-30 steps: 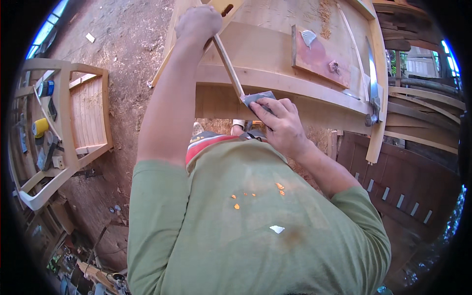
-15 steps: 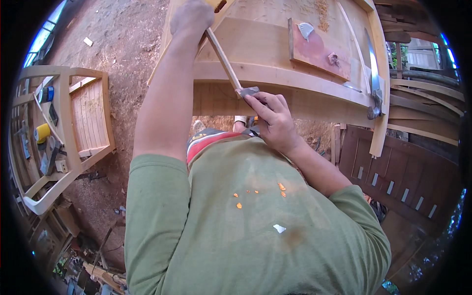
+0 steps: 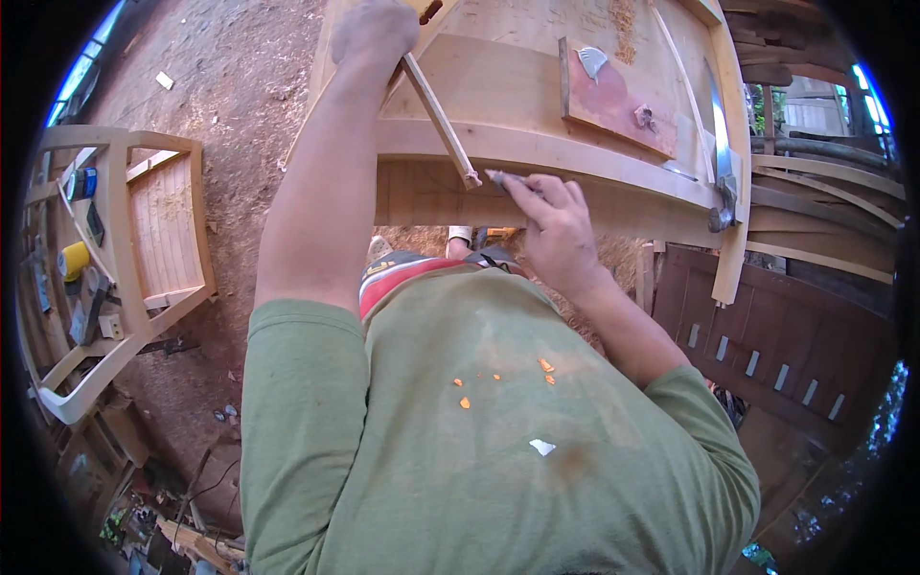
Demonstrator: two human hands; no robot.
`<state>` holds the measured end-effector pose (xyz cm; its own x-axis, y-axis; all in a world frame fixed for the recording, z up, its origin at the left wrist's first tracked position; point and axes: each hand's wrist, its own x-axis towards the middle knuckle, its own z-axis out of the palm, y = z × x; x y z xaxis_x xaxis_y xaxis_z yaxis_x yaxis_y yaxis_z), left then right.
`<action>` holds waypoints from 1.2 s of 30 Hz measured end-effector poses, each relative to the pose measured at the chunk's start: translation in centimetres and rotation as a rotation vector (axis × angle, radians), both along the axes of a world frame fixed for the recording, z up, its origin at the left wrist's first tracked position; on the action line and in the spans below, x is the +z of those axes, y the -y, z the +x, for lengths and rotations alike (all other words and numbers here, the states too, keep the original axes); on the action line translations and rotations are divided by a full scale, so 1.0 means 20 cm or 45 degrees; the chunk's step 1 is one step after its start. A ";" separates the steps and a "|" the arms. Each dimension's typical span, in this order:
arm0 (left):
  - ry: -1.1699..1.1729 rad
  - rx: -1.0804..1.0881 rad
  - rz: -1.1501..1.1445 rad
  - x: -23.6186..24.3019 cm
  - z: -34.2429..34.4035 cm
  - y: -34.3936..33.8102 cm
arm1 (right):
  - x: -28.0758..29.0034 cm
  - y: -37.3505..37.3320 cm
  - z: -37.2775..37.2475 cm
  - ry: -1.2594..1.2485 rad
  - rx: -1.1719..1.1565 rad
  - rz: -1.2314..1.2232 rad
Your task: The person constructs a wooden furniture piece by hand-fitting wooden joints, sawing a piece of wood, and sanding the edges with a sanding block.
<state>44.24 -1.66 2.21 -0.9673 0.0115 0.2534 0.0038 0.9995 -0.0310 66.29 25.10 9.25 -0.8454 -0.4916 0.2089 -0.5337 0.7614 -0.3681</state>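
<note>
My left hand is closed at the upper end of a thin wooden strip, which slants down past the front edge of a pale wooden frame. A small pinkish-brown lump sits on the strip's lower end. Just right of that end, my right hand pinches a small flat grey piece, its tip a little apart from the strip. On the frame lies a board smeared with reddish paste, carrying a pale fan-shaped scraper and a lump of paste.
A hammer and a long blade lie along the right side of the wooden frame. Another frame at left holds a yellow roll and tools. A brown slatted panel stands at right.
My right hand has drawn the grey piece away from the strip's lower end, slightly to the right. The lump on that end now shows. My left hand and the strip stay nearly still.
</note>
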 end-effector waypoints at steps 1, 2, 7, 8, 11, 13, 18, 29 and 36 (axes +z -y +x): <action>0.032 0.026 0.055 0.01 0.00 -0.01 | 0.03 0.01 -0.04 -0.033 -0.017 -0.065; 0.036 0.031 0.061 0.02 0.00 -0.02 | 0.06 0.01 -0.08 -0.018 -0.001 -0.052; 0.064 0.342 0.586 0.08 -0.02 -0.07 | 0.23 0.04 -0.19 0.083 0.257 0.091; 0.061 0.344 0.588 0.09 -0.01 -0.08 | 0.25 0.04 -0.20 0.111 0.292 0.129; 0.123 0.348 0.588 0.10 0.01 -0.06 | 0.27 0.06 -0.21 0.131 0.312 0.212; 0.041 0.257 0.563 0.10 0.02 -0.06 | 0.26 0.06 -0.20 0.172 0.335 0.213; 0.100 0.401 0.843 0.13 0.03 -0.07 | 0.24 0.03 -0.18 0.165 0.372 0.216; -0.527 0.376 0.789 0.07 0.03 -0.10 | 0.22 0.00 -0.25 0.258 0.291 0.097; -0.052 0.388 0.872 0.06 0.01 -0.05 | 0.16 0.00 -0.21 0.304 0.303 0.086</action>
<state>44.42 -0.56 3.46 -0.8921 -0.4286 0.1430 -0.2644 0.7518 0.6041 62.18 25.11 12.43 -0.7264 -0.6870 -0.0206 -0.6043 0.6526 -0.4571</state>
